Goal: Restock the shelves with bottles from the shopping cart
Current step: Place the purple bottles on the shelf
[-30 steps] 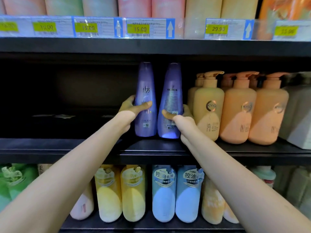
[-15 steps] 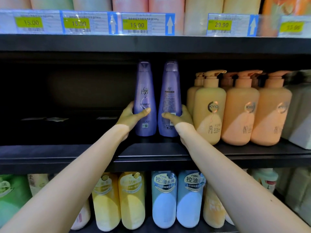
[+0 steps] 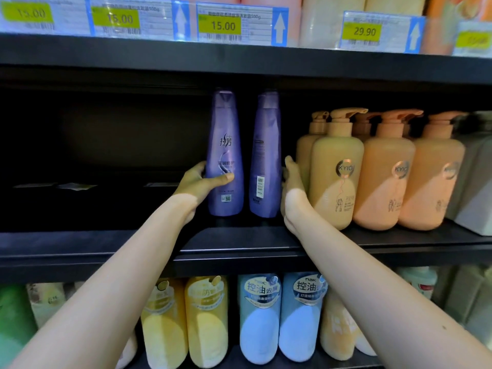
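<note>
1. The right hand (image 3: 292,187) reaches in between the right purple shampoo bottle (image 3: 265,155) and the yellow pump bottle (image 3: 336,179); its fingers are hidden behind the purple bottle, so whether it grips that bottle cannot be told.
2. The left hand (image 3: 198,183) grips the left purple shampoo bottle (image 3: 225,155), thumb across the front label, fingers round the far side.
3. Both purple bottles stand upright on the middle shelf (image 3: 239,251), a narrow gap between them; the right one shows its barcode side.
4. The dark stretch of shelf to the left holds some flat items too dim to identify.
5. Three orange pump bottles (image 3: 386,179) stand right of the yellow one, with more half hidden behind.
6. The price tags (image 3: 223,25) above are partly cut off; three read 15.00, one 29.90.
7. Below stand two yellow bottles (image 3: 186,320) and two blue bottles (image 3: 279,315), among other bottles crossed by the forearms.
</note>
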